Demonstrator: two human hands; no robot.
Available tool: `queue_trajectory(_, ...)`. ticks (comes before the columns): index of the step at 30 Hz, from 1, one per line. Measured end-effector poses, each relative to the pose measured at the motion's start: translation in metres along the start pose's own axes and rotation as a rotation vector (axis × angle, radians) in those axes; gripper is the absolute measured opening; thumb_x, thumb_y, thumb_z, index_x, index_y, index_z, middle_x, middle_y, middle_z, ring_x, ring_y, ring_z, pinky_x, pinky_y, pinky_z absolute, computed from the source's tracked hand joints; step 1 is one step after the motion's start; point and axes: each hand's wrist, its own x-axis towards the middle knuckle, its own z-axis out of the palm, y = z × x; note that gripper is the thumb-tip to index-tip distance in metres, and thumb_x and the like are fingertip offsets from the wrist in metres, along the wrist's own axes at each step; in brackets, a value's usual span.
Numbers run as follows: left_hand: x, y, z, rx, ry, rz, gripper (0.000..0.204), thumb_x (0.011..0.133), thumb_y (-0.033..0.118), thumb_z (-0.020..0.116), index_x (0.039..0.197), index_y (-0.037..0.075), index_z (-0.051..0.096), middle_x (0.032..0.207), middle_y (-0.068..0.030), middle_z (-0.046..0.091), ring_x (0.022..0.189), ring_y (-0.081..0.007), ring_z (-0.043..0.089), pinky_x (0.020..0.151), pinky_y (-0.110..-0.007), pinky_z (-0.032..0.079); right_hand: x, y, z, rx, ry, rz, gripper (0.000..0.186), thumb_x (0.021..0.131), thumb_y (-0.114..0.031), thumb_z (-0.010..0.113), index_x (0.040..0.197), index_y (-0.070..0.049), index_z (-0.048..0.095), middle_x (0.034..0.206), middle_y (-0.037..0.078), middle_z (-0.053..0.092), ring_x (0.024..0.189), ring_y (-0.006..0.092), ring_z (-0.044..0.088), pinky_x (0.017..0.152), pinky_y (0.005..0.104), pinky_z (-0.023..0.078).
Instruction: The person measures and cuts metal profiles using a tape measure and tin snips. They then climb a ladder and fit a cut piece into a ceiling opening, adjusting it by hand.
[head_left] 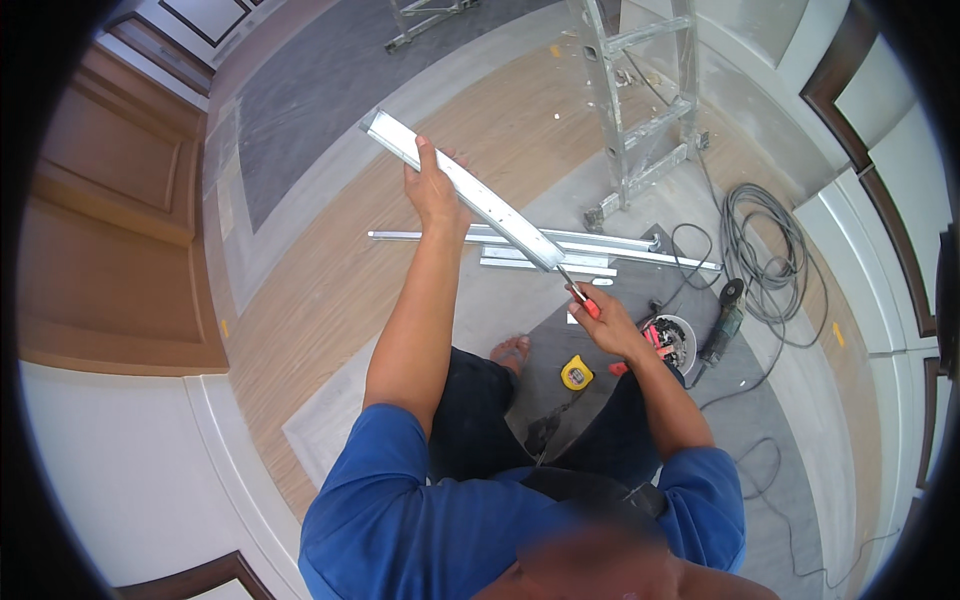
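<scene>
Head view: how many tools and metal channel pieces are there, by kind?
Metal channel in left hand: 1
Red-handled tool in right hand: 1
Yellow tape measure: 1
Angle grinder: 1
Floor channel pieces, overlapping: about 3
Total: about 7

head cam | steep look-down | hands close | floor (330,270) beyond

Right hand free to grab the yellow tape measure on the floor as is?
Probably not: the right hand grips a red-handled tool against the metal channel, and the tape measure lies on the floor below it.
</scene>
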Motion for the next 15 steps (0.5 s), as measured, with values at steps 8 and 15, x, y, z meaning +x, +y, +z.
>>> queue_trajectory(8, -0.026, -0.002, 0.016, 0.023, -0.067, 0.068, 0.036, 0.105, 0.043, 0.060, 0.111, 0.008, 0.050, 0.089, -0.0072, 0.057, 0.074, -0.0189, 0.061, 0.057, -0.036, 0.054, -0.011, -0.008, -0.012, -0.092, 0.028, 0.066, 0.043, 0.100, -0.038, 0.063, 0.124, -0.002, 0.066, 0.098, 0.024, 0.072, 0.095, 0.0432, 0.069, 0.084, 0.0462, 0.053)
queue_trajectory(15, -0.032, -0.008, 0.022, 0.035, -0.066, 0.148, 0.036, 0.105, 0.043, 0.059, 0.110, 0.009, 0.050, 0.085, -0.0063, 0.057, 0.070, -0.0176, 0.062, 0.055, -0.034, 0.054, -0.013, -0.024, -0.026, -0.152, 0.021, 0.092, 0.041, 0.101, -0.035, 0.062, 0.119, 0.001, 0.067, 0.099, 0.027, 0.071, 0.094, 0.0443, 0.068, 0.084, 0.0461, 0.052)
